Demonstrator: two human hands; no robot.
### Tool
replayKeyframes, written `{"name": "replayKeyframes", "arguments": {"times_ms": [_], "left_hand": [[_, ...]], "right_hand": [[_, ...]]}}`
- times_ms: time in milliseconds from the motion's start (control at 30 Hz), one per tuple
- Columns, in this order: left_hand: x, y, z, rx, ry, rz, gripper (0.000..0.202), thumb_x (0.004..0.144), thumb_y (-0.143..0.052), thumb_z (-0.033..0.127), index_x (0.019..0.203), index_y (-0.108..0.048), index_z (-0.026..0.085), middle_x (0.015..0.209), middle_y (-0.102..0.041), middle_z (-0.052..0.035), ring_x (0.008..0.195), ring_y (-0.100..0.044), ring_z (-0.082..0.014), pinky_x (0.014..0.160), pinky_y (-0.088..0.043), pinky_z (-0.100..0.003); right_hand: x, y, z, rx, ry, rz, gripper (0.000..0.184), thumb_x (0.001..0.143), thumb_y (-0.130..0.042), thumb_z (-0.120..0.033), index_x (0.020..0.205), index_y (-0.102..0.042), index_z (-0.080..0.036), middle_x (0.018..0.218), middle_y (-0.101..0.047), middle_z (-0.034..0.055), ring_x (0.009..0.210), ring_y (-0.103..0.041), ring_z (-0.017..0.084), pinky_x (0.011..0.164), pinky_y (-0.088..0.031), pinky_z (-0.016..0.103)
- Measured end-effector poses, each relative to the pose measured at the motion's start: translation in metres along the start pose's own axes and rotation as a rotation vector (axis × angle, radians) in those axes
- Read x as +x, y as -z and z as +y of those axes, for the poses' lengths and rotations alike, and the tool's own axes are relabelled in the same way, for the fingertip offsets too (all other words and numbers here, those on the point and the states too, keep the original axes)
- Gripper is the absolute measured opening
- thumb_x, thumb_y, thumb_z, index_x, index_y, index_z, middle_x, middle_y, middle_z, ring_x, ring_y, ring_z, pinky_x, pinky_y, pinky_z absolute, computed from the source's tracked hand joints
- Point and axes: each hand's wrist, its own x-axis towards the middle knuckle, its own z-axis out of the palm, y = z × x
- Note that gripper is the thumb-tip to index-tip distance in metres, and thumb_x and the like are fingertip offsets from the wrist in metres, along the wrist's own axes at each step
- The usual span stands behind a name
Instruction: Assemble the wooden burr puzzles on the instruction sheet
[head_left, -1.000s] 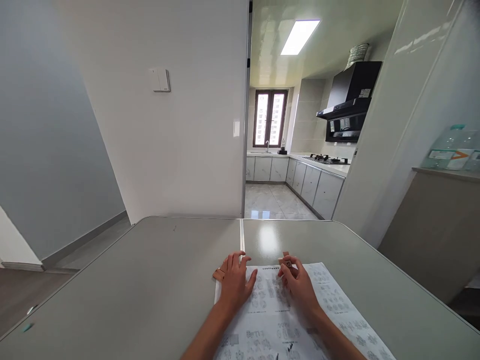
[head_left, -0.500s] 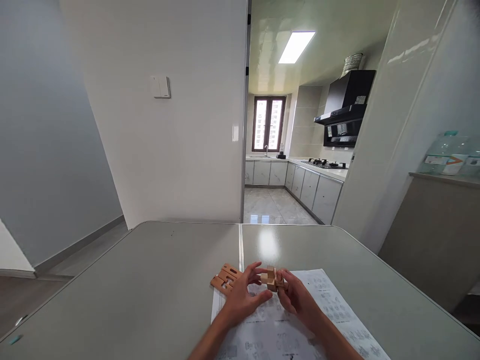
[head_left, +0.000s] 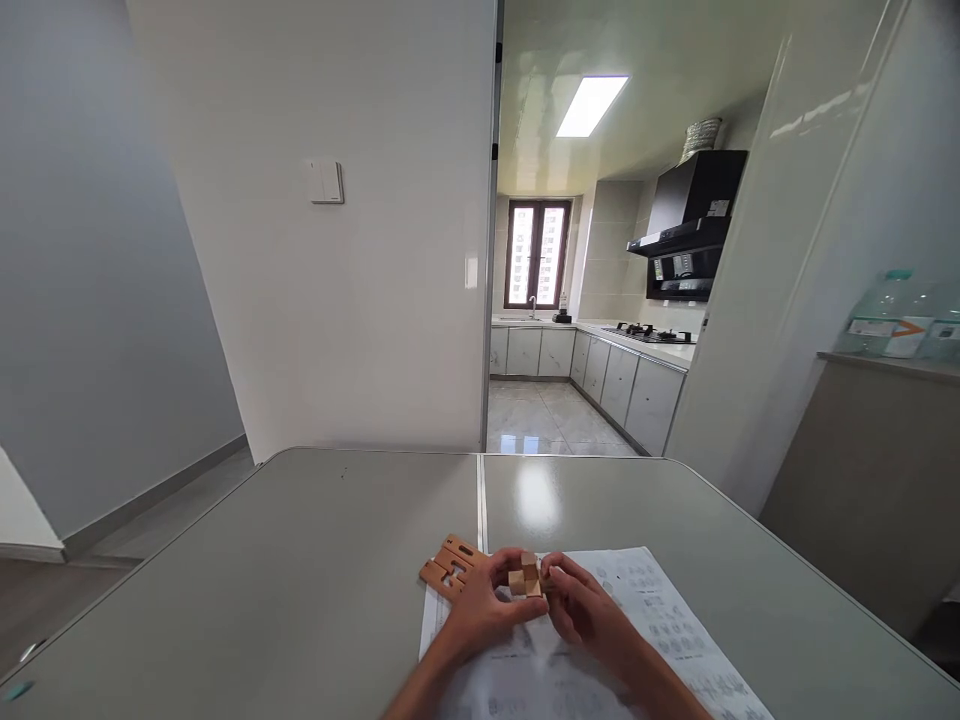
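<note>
Probably the likeliest trouble on the left is a nudge: the flat slotted wooden pieces lie over the far left corner of the printed sheet, just beside the left hand, so a sweep of its knuckles could push them askew across the grey table. Further right, the small wooden block puzzle is held up between both hands above the sheet; uneven pressure from the two sides might twist it or work a part loose, and a slack thumb could let it drop onto the paper. The sheet itself could slide if a forearm drags on it.

As for pose, the left forearm comes up from the lower edge and angles inward, its hand curved in a narrow cradle, fingers behind the puzzle and thumb stretched along the near side. The right forearm slants in from the lower right; its hand is bent inward, with thumb and fingers drawn close at the puzzle's right end, seemingly pinching it, though the fingers hide the exact contact.
</note>
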Motion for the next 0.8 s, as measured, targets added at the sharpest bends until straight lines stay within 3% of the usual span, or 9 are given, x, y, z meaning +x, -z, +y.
{"name": "replayKeyframes", "arguments": {"times_ms": [133, 333, 567, 800], "left_hand": [[0.002, 0.001, -0.004, 0.039, 0.04, 0.093, 0.049, 0.073, -0.082, 0.034, 0.117, -0.068, 0.019, 0.108, -0.075, -0.0058, 0.1, -0.069, -0.025, 0.089, -0.054, -0.033], [0.002, -0.001, -0.005, 0.034, -0.001, 0.159, 0.046, 0.071, -0.081, 0.032, 0.113, -0.067, 0.017, 0.107, -0.073, -0.0071, 0.097, -0.069, -0.0239, 0.088, -0.054, -0.033], [0.0, 0.0, 0.002, 0.049, 0.019, 0.154, 0.053, 0.067, -0.086, 0.032, 0.116, -0.068, 0.019, 0.101, -0.074, -0.0042, 0.093, -0.067, -0.0218, 0.086, -0.052, -0.031], [0.002, 0.004, -0.004, 0.005, 0.008, 0.085, 0.067, 0.059, -0.092, 0.034, 0.119, -0.069, 0.017, 0.105, -0.074, -0.0062, 0.1, -0.067, -0.0256, 0.089, -0.05, -0.032]], "right_hand": [[0.001, 0.0, 0.0, -0.091, -0.022, 0.081, 0.044, 0.089, -0.072, -0.059, 0.11, -0.061, -0.022, 0.052, -0.05, -0.009, 0.044, -0.038, 0.007, 0.045, -0.024, 0.02], [0.006, 0.006, 0.009, -0.144, -0.043, 0.144, 0.051, 0.083, -0.073, -0.065, 0.105, -0.06, -0.021, 0.054, -0.056, -0.0074, 0.043, -0.042, 0.008, 0.042, -0.025, 0.02], [0.005, 0.008, 0.007, -0.267, -0.102, 0.025, 0.053, 0.088, -0.068, -0.067, 0.107, -0.059, -0.018, 0.053, -0.06, -0.005, 0.041, -0.041, 0.007, 0.043, -0.025, 0.021], [0.002, 0.001, -0.002, -0.381, -0.14, -0.081, 0.059, 0.089, -0.065, -0.07, 0.115, -0.065, -0.016, 0.06, -0.06, -0.0033, 0.044, -0.046, 0.008, 0.045, -0.024, 0.021]]}}
